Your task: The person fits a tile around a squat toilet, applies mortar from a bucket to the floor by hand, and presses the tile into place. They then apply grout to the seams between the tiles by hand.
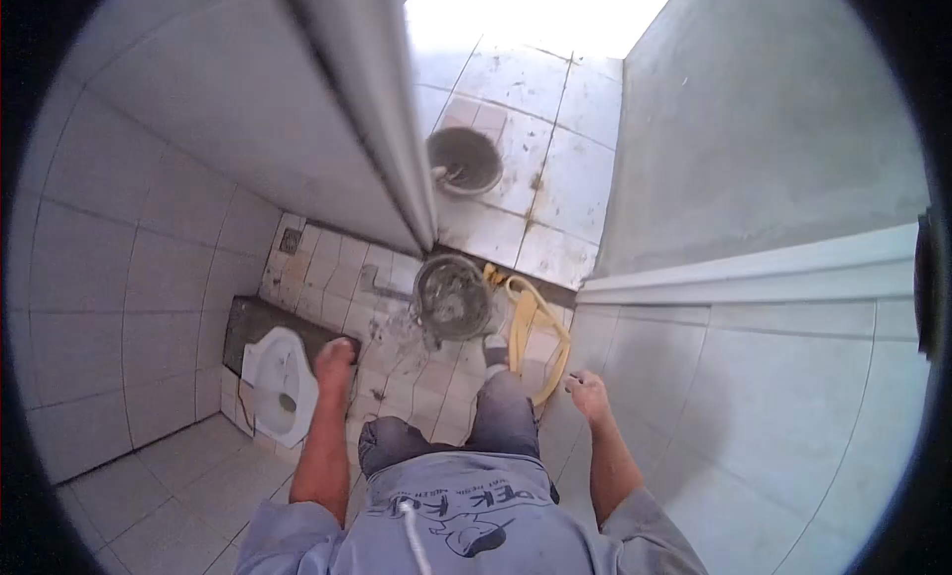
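My left hand hangs beside the squat toilet, its fingers loosely curled in and nothing showing in them. On the other side, my right hand is held near the tiled wall, fingers bent together around something small and dark at the fingertips that I cannot make out. Just left of this hand, a yellow hose lies looped on the floor. A dark bucket with grey, wet-looking contents stands on the floor ahead of my feet, apart from both hands.
Past the raised doorway sill, a second dark bucket stands on dirty white tiles. A white door frame rises at the left of the opening. Grey smears mark the floor around the near bucket. A drain grate sits in the far left corner.
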Demonstrator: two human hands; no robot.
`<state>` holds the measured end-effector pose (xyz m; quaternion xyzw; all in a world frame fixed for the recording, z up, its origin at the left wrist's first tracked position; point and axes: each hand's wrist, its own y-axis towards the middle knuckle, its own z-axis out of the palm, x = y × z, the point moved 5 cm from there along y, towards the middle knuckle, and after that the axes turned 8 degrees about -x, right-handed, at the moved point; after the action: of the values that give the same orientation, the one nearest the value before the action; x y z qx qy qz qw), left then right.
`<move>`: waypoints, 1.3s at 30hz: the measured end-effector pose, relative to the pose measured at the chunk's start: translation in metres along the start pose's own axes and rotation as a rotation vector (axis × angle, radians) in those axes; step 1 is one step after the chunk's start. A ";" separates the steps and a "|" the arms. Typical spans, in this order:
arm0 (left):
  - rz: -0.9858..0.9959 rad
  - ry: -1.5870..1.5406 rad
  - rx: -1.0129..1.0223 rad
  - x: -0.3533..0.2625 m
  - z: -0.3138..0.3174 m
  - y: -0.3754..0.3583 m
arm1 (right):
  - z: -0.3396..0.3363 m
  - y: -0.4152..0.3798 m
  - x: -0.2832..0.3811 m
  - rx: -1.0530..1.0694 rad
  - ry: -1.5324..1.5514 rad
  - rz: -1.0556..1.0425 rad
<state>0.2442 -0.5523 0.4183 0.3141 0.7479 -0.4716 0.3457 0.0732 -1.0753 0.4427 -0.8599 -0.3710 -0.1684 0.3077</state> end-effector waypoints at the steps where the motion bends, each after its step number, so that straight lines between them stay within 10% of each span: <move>1: -0.008 0.149 0.059 -0.004 0.041 0.000 | -0.018 0.012 -0.005 0.010 -0.007 0.035; 8: 0.303 0.320 0.421 -0.167 0.304 -0.071 | -0.151 0.138 0.050 -0.215 0.087 0.024; 18: 0.254 0.226 0.218 -0.251 0.480 0.133 | -0.095 0.346 0.083 -0.075 0.276 0.151; 23: 0.333 0.286 -0.039 -0.248 0.567 0.340 | 0.014 0.537 0.070 0.036 0.256 0.288; 30: 0.285 0.822 -0.131 -0.182 0.652 0.599 | 0.224 0.821 0.159 0.288 -0.014 -0.152; 39: -0.011 0.977 0.086 -0.083 0.710 0.735 | 0.368 0.907 0.206 0.353 -0.061 -0.022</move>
<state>1.0329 -0.9560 -0.0979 0.5088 0.8041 -0.3014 -0.0612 0.9059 -1.2100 -0.0950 -0.7931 -0.4133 -0.0777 0.4406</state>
